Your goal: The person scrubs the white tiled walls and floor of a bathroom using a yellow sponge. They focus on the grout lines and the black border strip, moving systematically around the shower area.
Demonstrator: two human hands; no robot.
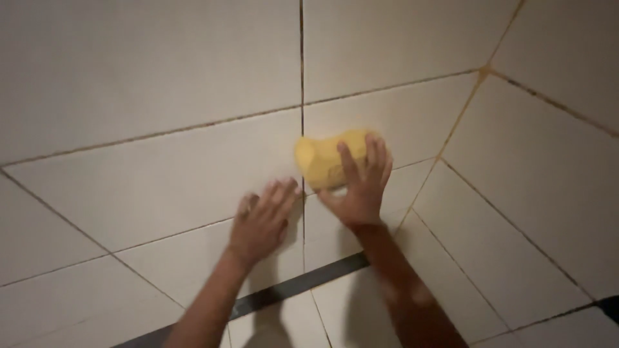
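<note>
Right hand (358,187) grips a yellow sponge (329,159), fingers wrapped over its right end, pressing it to the tiled wall (161,71) just right of a vertical grout line (302,77). Sponge's long axis runs approx. horizontal, tilted up slightly to the right. Left hand (261,220) lies open, flat on the tile below-left of sponge, fingers spread. Dark strip (303,287) crosses the wall's lower part; wall corner (461,113) to the right.
</note>
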